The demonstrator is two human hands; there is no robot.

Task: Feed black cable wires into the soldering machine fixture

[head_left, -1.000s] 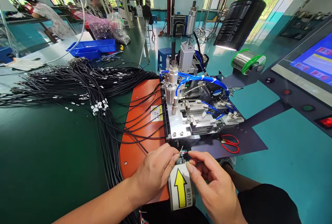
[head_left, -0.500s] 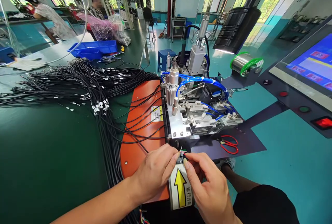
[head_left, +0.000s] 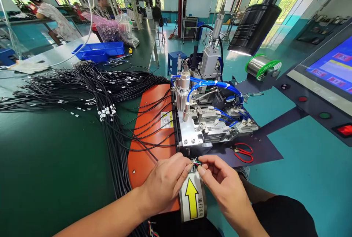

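Note:
My left hand [head_left: 167, 174] is closed, thumb and forefinger pinching a black cable [head_left: 150, 152] near its end. Thin coloured wires [head_left: 196, 162], white, green and red, fan out from the stripped end just past the fingertips. My right hand [head_left: 224, 185] is just right of these wires, its thumb and forefinger a little apart with nothing visible between them. Both hands are over the front end of a machine track, where a small dark fixture [head_left: 191, 170] is partly hidden by my fingers. Below it is a white label with a yellow arrow [head_left: 191, 198].
A machine with metal cylinders [head_left: 183, 99] and blue air hoses stands ahead, beside an orange cover [head_left: 154, 127] crossed by cables. Bundled black cables [head_left: 110, 138] lie left. Red-handled scissors [head_left: 243, 152], a solder spool [head_left: 262, 66] and a control panel [head_left: 324, 94] are right. Two people sit far left.
My right hand has drawn slightly back to the right and its fingers have parted. The coloured wires now show more plainly. My left hand stays almost in place.

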